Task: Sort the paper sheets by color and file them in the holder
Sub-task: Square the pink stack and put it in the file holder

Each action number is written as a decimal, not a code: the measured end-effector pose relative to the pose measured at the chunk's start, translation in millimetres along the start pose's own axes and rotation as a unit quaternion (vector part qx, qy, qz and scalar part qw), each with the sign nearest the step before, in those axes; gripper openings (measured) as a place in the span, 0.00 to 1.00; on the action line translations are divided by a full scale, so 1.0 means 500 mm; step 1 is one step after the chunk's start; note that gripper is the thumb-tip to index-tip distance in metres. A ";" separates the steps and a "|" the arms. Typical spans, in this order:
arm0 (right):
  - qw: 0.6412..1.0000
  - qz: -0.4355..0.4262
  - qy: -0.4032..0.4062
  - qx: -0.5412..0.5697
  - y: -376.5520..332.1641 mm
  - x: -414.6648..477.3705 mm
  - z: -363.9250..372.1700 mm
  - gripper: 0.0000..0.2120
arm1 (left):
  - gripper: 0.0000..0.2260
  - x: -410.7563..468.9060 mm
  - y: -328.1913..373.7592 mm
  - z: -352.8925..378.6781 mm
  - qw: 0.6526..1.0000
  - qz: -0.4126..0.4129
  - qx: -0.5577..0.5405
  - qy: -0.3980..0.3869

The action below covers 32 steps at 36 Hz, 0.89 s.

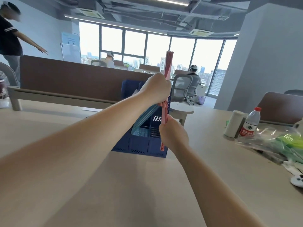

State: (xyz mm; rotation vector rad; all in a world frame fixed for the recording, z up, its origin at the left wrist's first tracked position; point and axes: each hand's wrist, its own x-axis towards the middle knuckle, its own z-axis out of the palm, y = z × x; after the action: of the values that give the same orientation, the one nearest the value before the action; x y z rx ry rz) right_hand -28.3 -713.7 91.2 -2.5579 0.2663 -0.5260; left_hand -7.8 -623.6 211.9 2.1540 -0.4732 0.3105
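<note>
A dark blue file holder (141, 143) stands on the beige table (114, 185) ahead of me. A stack of red paper sheets (168, 66) stands upright, edge-on, over the holder's right side. My left hand (155, 89) grips the red stack near its middle. My right hand (173, 136) grips the same stack near its lower edge. Light blue sheets (144, 117) lean to the left in the holder's left compartment, under my left hand. The bottom of the red stack is partly hidden by my right hand.
At the right of the table lie a plastic water bottle with a red cap (250, 122), a white cylinder (232, 123), a clear bag with green paper (282, 143) and a white controller (297, 180). A brown desk partition (73, 76) stands behind the holder. People sit beyond it.
</note>
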 end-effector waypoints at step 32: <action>0.994 -0.046 0.038 -0.094 0.077 0.188 0.129 0.09 | 0.13 0.196 -0.141 0.087 0.997 0.029 0.076 0.014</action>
State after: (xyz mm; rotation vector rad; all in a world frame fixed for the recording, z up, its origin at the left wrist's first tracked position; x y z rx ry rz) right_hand 80.5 -744.3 49.5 -2.7467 0.2342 -0.6630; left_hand 112.9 -642.7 174.0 2.2824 -0.5119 0.4210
